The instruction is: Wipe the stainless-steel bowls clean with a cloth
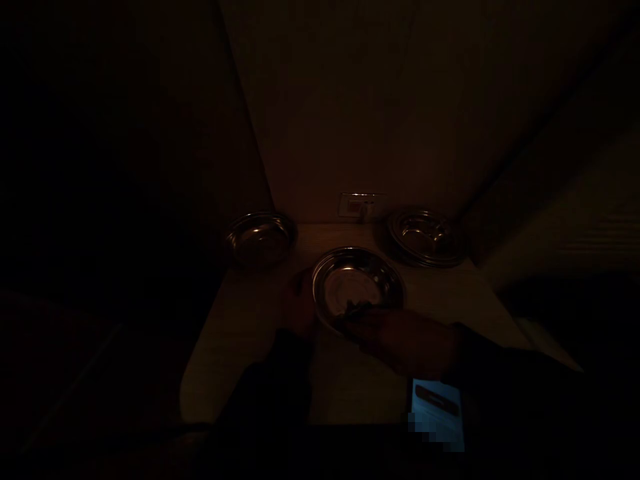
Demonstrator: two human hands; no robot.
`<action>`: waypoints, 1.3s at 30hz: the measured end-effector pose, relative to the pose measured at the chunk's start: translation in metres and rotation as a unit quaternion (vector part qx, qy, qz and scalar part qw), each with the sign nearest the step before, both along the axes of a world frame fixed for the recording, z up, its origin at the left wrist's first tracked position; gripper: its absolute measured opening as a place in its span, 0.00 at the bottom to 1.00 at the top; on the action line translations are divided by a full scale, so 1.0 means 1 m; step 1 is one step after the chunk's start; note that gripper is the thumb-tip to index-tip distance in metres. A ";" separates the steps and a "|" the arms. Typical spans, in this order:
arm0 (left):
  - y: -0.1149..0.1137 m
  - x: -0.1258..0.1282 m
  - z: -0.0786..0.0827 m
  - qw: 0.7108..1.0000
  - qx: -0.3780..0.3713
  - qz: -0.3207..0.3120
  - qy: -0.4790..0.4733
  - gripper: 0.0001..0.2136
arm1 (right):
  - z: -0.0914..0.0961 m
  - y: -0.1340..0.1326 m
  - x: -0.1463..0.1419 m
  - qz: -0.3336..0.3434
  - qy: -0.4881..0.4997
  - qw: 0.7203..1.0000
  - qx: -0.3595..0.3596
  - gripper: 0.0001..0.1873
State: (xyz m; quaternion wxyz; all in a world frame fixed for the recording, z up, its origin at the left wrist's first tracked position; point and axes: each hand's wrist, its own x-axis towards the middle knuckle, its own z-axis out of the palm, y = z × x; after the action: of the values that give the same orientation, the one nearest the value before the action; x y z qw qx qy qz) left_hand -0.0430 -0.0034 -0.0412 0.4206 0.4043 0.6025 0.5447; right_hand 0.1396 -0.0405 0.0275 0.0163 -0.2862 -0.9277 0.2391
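Your left hand [299, 305] flanks the metal dish [354, 285] mid-counter [245, 320], likely bracing it, grip too dim to tell, while your right hand [400, 337] holds a dark wad [357, 307] against its near side.

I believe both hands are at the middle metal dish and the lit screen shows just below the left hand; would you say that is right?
Not quite: the head view shows the lit screen just below the right hand, not the left hand. Both hands are at the middle metal dish.
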 end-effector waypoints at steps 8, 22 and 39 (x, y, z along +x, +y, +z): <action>0.001 0.000 0.005 0.999 -0.019 0.029 0.034 0.16 | -0.014 0.005 -0.030 -0.047 0.028 0.998 0.003 0.22; 0.000 0.000 0.012 0.999 -0.023 0.031 0.035 0.16 | -0.022 0.004 -0.033 -0.054 0.057 0.997 0.017 0.23; 0.004 -0.004 0.009 1.000 -0.019 -0.017 0.011 0.16 | -0.011 -0.003 -0.015 -0.015 0.006 1.000 -0.004 0.25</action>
State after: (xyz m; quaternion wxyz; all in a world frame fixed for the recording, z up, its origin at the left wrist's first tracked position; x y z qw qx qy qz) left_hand -0.0472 0.0007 -0.0319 0.4305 0.4124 0.6107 0.5212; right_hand 0.1249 -0.0436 0.0163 0.0240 -0.2990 -0.9221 0.2445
